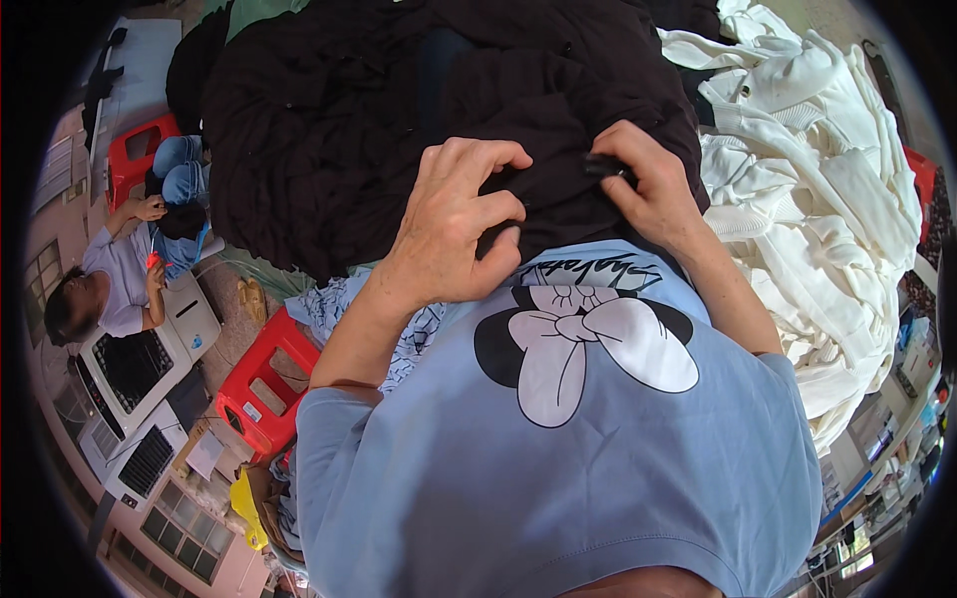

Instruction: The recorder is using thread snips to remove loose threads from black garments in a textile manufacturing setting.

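- L hand: fingers curled & apart, thumb below them, at the near part of the dark cloth; whether they pinch a fold, I cannot tell.
- R hand: thumb & fingers pinch a small black item; too small to say what exactly.
- Dark cloth: big rumpled heap in front of the person, close to the blue shirt.
- Progress, in my judgement: work on this cloth is underway, since both hands are there; it isn't folded or flat. How many pcs are done or left, I cannot tell.
- White garments: piled on the right, beside the dark heap, no hand on them.
- Far left: another person; nearer, a red stool.
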### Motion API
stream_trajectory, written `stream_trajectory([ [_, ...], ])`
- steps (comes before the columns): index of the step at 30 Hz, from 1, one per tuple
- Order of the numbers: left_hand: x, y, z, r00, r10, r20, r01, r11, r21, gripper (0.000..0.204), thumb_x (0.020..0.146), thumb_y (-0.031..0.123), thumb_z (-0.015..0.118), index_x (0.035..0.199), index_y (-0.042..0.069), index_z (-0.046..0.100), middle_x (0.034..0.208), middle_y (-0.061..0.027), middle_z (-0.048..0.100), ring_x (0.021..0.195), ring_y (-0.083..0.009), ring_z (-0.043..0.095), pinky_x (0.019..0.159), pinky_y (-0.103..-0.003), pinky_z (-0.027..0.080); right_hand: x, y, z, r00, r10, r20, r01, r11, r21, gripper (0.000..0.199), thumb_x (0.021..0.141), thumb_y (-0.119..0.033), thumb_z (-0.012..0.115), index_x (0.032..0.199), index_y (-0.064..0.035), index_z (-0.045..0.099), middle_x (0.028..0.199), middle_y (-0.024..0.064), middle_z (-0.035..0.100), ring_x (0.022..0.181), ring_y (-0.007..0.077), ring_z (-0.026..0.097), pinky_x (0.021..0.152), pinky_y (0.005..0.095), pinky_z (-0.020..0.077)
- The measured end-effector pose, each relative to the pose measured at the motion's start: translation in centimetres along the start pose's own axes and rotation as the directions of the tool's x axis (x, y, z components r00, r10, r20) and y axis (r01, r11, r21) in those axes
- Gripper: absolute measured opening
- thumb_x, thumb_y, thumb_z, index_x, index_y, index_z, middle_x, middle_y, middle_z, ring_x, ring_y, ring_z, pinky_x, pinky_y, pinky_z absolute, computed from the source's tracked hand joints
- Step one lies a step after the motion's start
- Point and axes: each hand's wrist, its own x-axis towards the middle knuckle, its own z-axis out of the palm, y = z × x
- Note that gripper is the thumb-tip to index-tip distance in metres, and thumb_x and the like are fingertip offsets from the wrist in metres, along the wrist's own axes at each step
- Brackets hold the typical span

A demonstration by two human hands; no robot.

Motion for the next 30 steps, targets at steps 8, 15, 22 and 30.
stream_trajectory([
  [8,2.5,0.4,1.8,0.946,-0.037,-0.322,0.143,0.940,0.311,0.033,0.060,0.012,0.078,0.058,0.008,0.045,0.087,-0.0055,0.059,0.084,-0.0235,0.054,0.074,-0.035,0.038,2.7,0.2,-2.6,0.806,-0.038,-0.591,0.177,0.968,0.179,0.009,0.095,-0.002,0.051,0.103,-0.0017,0.053,0.095,0.0021,0.058,0.086,0.0106,0.055,0.080,0.0229,0.0436],
  [15,4.8,-0.4,4.0,0.891,-0.237,-0.387,0.235,0.971,-0.054,0.027,0.064,-0.009,0.065,0.082,0.003,0.050,0.087,-0.0099,0.057,0.078,-0.0286,0.059,0.070,-0.034,0.048,2.3,2.2,-2.9,0.795,-0.170,-0.582,0.136,0.985,-0.102,0.018,0.083,0.003,0.059,0.101,-0.0025,0.056,0.088,0.0085,0.060,0.077,0.0210,0.061,0.071,0.0273,0.0476],
  [22,5.4,-0.6,4.2,0.875,-0.123,-0.469,0.052,0.985,-0.162,0.039,0.062,-0.016,0.063,0.096,0.001,0.056,0.089,-0.0093,0.056,0.078,-0.0203,0.058,0.072,-0.028,0.049,1.2,3.7,-3.5,0.747,-0.513,-0.424,0.322,0.836,-0.444,0.041,0.062,0.011,0.065,0.099,-0.0040,0.057,0.084,0.0123,0.060,0.072,0.0296,0.062,0.061,0.0355,0.0503],
  [30,2.8,-2.5,2.5,0.861,-0.171,-0.479,0.106,0.982,-0.159,0.031,0.061,-0.017,0.062,0.086,0.001,0.059,0.085,-0.0090,0.056,0.076,-0.0205,0.057,0.069,-0.027,0.047,-0.1,4.3,-2.9,0.866,-0.273,-0.420,0.177,0.951,-0.253,0.040,0.058,0.014,0.061,0.094,-0.0027,0.061,0.092,0.0115,0.056,0.078,0.0275,0.060,0.061,0.0333,0.0498],
])
